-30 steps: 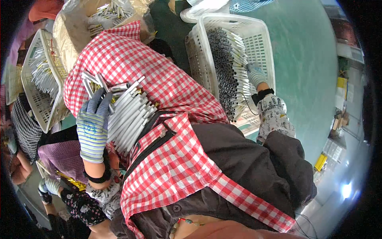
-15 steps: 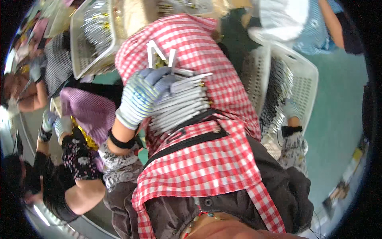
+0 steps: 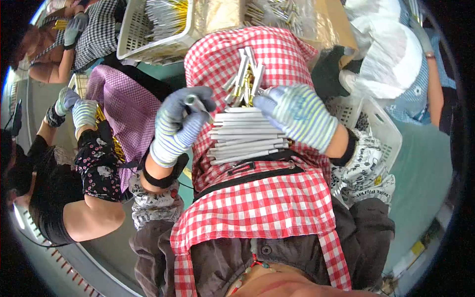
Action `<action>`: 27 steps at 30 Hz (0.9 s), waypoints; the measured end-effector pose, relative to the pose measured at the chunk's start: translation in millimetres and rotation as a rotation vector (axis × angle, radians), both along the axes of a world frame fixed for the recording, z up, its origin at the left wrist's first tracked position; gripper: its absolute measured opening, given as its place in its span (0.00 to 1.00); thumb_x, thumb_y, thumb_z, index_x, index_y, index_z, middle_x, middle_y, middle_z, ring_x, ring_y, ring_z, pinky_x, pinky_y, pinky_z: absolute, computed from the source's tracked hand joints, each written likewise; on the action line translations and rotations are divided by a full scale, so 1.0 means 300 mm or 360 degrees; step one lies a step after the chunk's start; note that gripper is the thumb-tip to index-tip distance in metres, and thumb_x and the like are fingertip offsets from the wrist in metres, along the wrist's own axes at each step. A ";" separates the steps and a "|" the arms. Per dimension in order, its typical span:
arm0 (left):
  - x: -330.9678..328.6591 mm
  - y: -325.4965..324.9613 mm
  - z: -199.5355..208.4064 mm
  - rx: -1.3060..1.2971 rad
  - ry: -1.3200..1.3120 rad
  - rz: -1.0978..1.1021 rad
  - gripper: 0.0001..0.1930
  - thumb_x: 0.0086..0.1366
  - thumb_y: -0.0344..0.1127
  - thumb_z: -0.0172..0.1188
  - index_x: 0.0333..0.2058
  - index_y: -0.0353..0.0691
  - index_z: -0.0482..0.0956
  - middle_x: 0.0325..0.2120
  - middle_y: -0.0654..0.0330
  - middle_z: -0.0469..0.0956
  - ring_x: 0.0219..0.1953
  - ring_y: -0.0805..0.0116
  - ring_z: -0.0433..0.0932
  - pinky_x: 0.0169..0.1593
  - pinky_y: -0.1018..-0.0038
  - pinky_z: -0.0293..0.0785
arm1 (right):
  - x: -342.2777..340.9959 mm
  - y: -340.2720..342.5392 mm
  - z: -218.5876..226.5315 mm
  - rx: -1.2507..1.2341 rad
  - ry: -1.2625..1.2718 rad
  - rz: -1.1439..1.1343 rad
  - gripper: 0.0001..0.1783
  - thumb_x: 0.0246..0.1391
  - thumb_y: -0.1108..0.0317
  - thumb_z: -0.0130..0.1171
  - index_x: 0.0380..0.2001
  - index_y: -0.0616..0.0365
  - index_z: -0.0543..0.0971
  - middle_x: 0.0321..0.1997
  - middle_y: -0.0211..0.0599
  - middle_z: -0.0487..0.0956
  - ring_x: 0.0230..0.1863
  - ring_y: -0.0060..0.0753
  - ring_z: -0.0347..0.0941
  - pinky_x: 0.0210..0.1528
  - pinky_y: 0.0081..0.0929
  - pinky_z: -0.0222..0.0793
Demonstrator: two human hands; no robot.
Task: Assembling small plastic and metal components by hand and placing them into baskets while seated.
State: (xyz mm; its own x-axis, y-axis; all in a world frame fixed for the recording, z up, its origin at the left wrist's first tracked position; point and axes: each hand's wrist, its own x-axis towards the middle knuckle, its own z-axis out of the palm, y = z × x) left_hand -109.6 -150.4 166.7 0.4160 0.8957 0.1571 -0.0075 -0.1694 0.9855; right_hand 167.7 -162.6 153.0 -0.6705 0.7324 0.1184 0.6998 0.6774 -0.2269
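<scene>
Across the red-and-white checked apron [image 3: 257, 208] on my lap lies a row of slim grey-white rods [image 3: 247, 136]. Beyond the row, short silver tubes and small gold-coloured pieces [image 3: 243, 86] form a loose heap. My left hand [image 3: 175, 126], in a striped glove with grey fingers, is raised at the row's left end and closed on a short silver tube [image 3: 194, 103], its round end showing. My right hand [image 3: 302, 116], gloved alike, is over the row's right end, fingertips together beside the heap. What they pinch, if anything, is hidden.
A white basket [image 3: 133, 42] of silver and gold rods stands beyond my lap at the left, beside a cardboard box [image 3: 334, 27]. Another white basket [image 3: 388, 131] is by my right arm. Co-workers sit at the left; a co-worker's gloved hands [image 3: 74, 106] are near a purple cloth [image 3: 123, 99].
My right hand has come from the right-hand basket to my lap. My left hand has left the heap, now holding a short silver tube. The view has shifted.
</scene>
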 end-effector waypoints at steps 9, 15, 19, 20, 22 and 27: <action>-0.024 -0.015 -0.101 0.0100 0.0324 -0.0074 0.20 0.62 0.30 0.58 0.52 0.33 0.75 0.25 0.62 0.73 0.26 0.73 0.72 0.34 0.75 0.71 | -0.076 0.008 -0.041 -0.0556 -0.0142 0.0200 0.20 0.54 0.61 0.57 0.50 0.55 0.73 0.38 0.42 0.76 0.31 0.42 0.78 0.34 0.41 0.74; -0.015 0.010 -0.054 -0.0113 -0.0181 -0.0271 0.29 0.71 0.30 0.49 0.69 0.38 0.55 0.37 0.60 0.78 0.33 0.75 0.75 0.41 0.76 0.75 | -0.012 -0.016 0.135 -0.0531 0.0148 -0.0001 0.14 0.57 0.56 0.54 0.39 0.53 0.78 0.34 0.42 0.76 0.33 0.46 0.77 0.37 0.41 0.72; 0.014 0.043 0.005 -0.0391 -0.0108 -0.0182 0.25 0.72 0.27 0.46 0.66 0.38 0.59 0.45 0.62 0.76 0.35 0.78 0.74 0.41 0.79 0.74 | 0.041 -0.047 0.272 -0.0551 0.0959 -0.0333 0.08 0.52 0.70 0.62 0.36 0.55 0.79 0.33 0.39 0.78 0.31 0.40 0.77 0.35 0.34 0.72; 0.009 0.059 0.006 -0.0332 -0.0200 -0.0271 0.25 0.72 0.26 0.45 0.66 0.38 0.59 0.47 0.62 0.75 0.35 0.80 0.73 0.41 0.80 0.73 | 0.046 -0.057 0.288 -0.0546 0.1279 -0.0383 0.09 0.50 0.76 0.63 0.36 0.56 0.79 0.34 0.37 0.78 0.31 0.35 0.78 0.34 0.29 0.72; 0.033 0.076 0.020 -0.0258 -0.0305 -0.0333 0.25 0.71 0.24 0.46 0.66 0.38 0.59 0.46 0.62 0.76 0.33 0.81 0.71 0.41 0.83 0.73 | 0.064 -0.066 0.312 -0.0589 0.1619 -0.0338 0.08 0.52 0.82 0.61 0.36 0.60 0.77 0.38 0.38 0.79 0.36 0.25 0.78 0.37 0.21 0.73; 0.065 0.035 0.021 -0.0316 -0.0451 -0.0317 0.21 0.71 0.29 0.51 0.61 0.41 0.65 0.45 0.54 0.78 0.34 0.76 0.75 0.41 0.78 0.75 | 0.080 -0.112 0.249 -0.0845 0.2382 -0.0286 0.09 0.59 0.72 0.61 0.41 0.60 0.75 0.43 0.46 0.78 0.39 0.33 0.80 0.42 0.26 0.78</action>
